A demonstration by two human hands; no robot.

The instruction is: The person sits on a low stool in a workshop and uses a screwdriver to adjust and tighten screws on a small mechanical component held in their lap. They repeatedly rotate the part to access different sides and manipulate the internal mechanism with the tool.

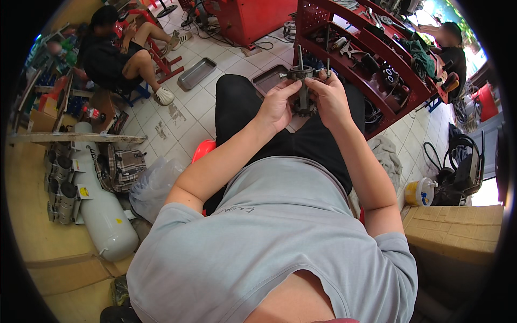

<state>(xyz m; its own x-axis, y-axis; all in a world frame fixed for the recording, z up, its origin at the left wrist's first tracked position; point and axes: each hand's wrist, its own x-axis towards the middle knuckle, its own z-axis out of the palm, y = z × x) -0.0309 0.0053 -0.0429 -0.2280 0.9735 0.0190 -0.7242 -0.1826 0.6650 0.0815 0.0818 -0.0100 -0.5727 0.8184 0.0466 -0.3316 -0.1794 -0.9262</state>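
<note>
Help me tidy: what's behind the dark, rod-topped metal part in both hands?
Behind the dark metal part, a grey rectangular metal tray shows on pale floor tiles; the part and left hand cover some of it, hiding whatever lies there.

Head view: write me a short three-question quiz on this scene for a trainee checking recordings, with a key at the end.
1. Multiple choice: what are the left hand and the right hand holding?
A) a plaid bag
B) a dark metal part
C) a yellow-and-white bucket

2. True or false: the large gray cylinder lies to the person's left.

3. Fill in the missing word: the tool rack ahead and to the person's right is ____ in colour.

Key:
1. B
2. True
3. red
</note>
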